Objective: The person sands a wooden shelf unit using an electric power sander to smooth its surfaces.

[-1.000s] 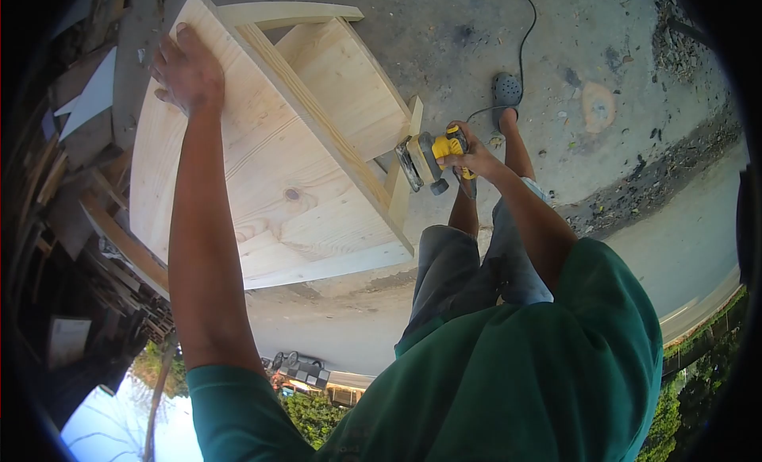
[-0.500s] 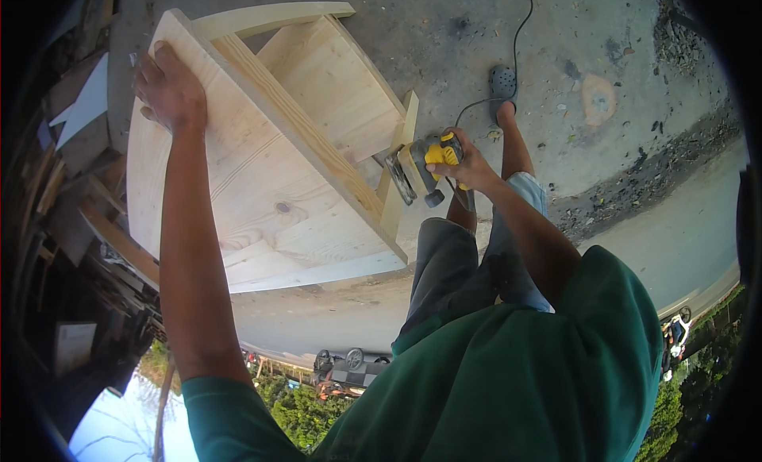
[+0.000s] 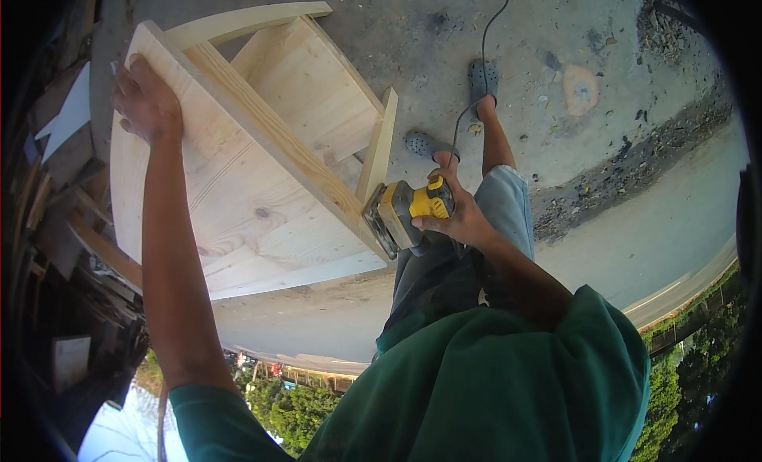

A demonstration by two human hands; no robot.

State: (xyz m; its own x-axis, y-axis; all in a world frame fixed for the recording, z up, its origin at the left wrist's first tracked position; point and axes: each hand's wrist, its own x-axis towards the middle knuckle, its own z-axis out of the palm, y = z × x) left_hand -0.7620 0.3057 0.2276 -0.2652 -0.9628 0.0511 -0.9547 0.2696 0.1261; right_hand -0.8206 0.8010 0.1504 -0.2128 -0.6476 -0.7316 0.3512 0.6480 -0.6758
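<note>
A pale wooden piece of furniture [image 3: 238, 184] with a broad panel and curved legs lies tilted at the left. My left hand [image 3: 148, 101] rests on the upper end of its panel, fingers spread over the edge. At the panel's lower right corner, my right hand [image 3: 456, 208] is wrapped round a yellow and black power sander [image 3: 405, 213]. The sander's pad is against the end of the wood, beside the slanted leg [image 3: 378, 148]. A black cord [image 3: 470, 113] runs up from the tool.
Grey clogs [image 3: 483, 81] are on my feet on the concrete floor [image 3: 397, 49]. Scrap boards [image 3: 99, 248] are heaped along the left side. A strip of dark debris [image 3: 595, 180] crosses the ground at the right, with trees [image 3: 290, 414] beyond the paved ground.
The sander in my right hand has moved down and left, from beside the slanted leg to the panel's corner. My left hand stays on the panel. My second clog has come into view.
</note>
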